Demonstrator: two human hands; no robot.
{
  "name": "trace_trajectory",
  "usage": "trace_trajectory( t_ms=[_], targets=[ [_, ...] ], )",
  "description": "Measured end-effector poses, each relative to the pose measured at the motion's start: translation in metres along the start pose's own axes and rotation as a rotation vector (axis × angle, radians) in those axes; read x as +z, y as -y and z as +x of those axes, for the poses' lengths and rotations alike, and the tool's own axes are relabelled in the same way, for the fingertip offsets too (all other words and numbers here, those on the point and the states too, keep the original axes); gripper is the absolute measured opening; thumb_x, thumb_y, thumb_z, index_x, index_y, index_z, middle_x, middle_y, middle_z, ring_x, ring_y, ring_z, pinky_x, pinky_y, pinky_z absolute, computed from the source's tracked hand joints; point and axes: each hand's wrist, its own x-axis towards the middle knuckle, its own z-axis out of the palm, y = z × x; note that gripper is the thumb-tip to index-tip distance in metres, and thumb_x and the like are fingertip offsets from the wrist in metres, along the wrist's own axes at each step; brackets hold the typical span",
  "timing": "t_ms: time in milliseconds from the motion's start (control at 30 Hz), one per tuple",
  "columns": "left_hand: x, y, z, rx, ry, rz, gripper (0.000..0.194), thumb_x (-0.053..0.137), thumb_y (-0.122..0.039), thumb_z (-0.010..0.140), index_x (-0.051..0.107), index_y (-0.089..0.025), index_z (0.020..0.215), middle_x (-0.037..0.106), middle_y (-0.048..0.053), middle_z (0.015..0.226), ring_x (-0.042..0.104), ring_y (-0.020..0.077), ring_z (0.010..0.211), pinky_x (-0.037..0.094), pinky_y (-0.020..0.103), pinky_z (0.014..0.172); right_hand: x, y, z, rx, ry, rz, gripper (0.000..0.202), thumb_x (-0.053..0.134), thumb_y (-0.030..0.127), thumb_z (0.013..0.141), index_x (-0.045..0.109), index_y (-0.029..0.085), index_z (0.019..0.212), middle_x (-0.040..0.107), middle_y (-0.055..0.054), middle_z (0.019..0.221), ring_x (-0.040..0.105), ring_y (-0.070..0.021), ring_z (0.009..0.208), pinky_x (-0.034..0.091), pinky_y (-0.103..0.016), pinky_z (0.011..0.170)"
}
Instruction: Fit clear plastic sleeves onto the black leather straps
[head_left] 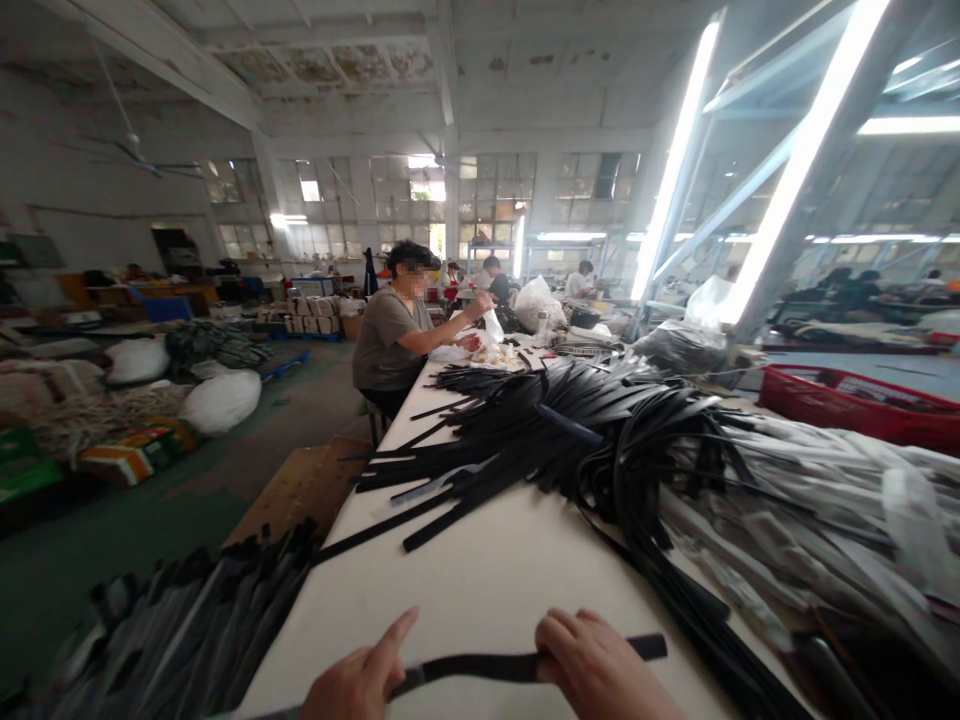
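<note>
A black strap (480,668) runs crosswise over the near end of the pale table (450,570), bowing slightly between my hands. My right hand (589,660) is closed over it near one end, with a short end sticking out to the right. At the left, my left hand (356,675) grips the same strap, one digit pointing up and away from it. Beyond that hand the strip looks greyer, and I cannot tell whether a clear sleeve covers it. A large heap of black straps (570,410) lies ahead on the table, some hanging in loops.
Clear plastic sleeves (795,520) pile up on the right, before a red crate (862,400). Sleeved dark straps (202,620) are stacked low at the left, beside a cardboard box (300,490). A co-worker (394,335) sits at the table's far left side, hands raised.
</note>
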Motion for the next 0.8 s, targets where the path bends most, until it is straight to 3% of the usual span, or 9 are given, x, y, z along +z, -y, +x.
trace_trajectory(
  t_ms=[100, 200, 367, 567, 800],
  targets=[
    [-0.007, -0.003, -0.003, 0.088, 0.028, -0.013, 0.073, 0.037, 0.004, 0.078, 0.044, -0.033, 0.14, 0.07, -0.002, 0.077, 0.067, 0.0138, 0.069, 0.049, 0.02, 0.066, 0.0, -0.01, -0.018, 0.003, 0.148, -0.041, 0.03, 0.08, 0.006, 0.064, 0.058, 0.022, 0.076, 0.068, 0.006, 0.076, 0.064, -0.0172, 0.067, 0.035, -0.027, 0.064],
    [-0.01, -0.018, -0.001, 0.199, 0.071, -0.063, 0.071, 0.036, 0.003, 0.081, 0.038, -0.03, 0.143, 0.07, -0.001, 0.079, 0.067, 0.0141, 0.071, 0.048, 0.02, 0.066, -0.009, -0.012, -0.032, 0.032, 0.171, 0.0, 0.025, 0.068, 0.0, 0.073, 0.059, 0.023, 0.077, 0.068, 0.006, 0.077, 0.064, -0.0151, 0.07, 0.036, -0.026, 0.067],
    [-0.007, -0.045, 0.005, 0.34, 0.155, -0.126, 0.069, 0.041, -0.001, 0.08, 0.033, -0.027, 0.143, 0.071, 0.0, 0.083, 0.067, 0.0171, 0.072, 0.05, 0.025, 0.065, -0.041, -0.02, -0.042, 0.112, 0.185, 0.015, 0.033, 0.05, -0.002, 0.082, 0.062, 0.027, 0.093, 0.068, 0.003, 0.085, 0.063, -0.0162, 0.08, 0.035, -0.028, 0.073],
    [-0.006, -0.066, 0.013, 0.357, 0.166, -0.132, 0.067, 0.038, 0.002, 0.081, 0.036, -0.025, 0.142, 0.071, 0.001, 0.085, 0.067, 0.0186, 0.072, 0.052, 0.03, 0.068, -0.056, -0.021, -0.045, 0.122, 0.307, -0.016, 0.027, 0.043, 0.006, 0.09, 0.063, 0.025, 0.092, 0.069, 0.001, 0.083, 0.062, -0.018, 0.075, 0.031, -0.029, 0.066],
    [0.001, -0.083, 0.02, 0.287, 0.188, -0.17, 0.062, 0.037, -0.001, 0.082, 0.04, -0.017, 0.142, 0.072, 0.007, 0.088, 0.068, 0.0221, 0.075, 0.053, 0.036, 0.069, -0.058, -0.001, -0.043, 0.117, 0.363, -0.047, 0.026, 0.041, 0.008, 0.091, 0.061, 0.024, 0.088, 0.07, 0.001, 0.079, 0.066, -0.0217, 0.071, 0.029, -0.031, 0.06]
  ],
)
